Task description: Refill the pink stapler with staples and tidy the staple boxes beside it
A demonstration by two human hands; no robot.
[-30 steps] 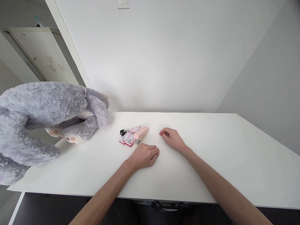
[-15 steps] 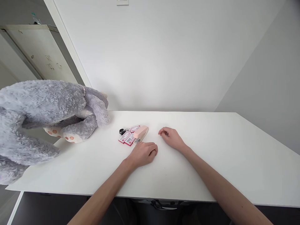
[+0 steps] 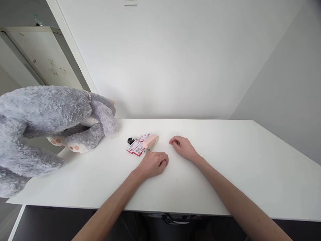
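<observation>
My left hand (image 3: 153, 164) rests on the white table (image 3: 100, 180), its fingers curled into a loose fist with nothing visible in them. Just beyond its knuckles lies a pale pink stapler (image 3: 150, 141), partly over several small red-and-white boxes (image 3: 138, 149) with printed labels. A small black object (image 3: 130, 141), too small to name surely, is at the far left of this group. To the right, my right hand (image 3: 184, 147) lies on the tabletop with fingers bent inward and thumb close to them, holding nothing that I can see. It is apart from the stapler.
A large grey plush toy (image 3: 50, 107) with cream foot pads leans over the table's left end. Behind the table stands a white wall (image 3: 175, 67). A pale cabinet (image 3: 42, 53) is at the back left. Dark space lies below the table's front edge.
</observation>
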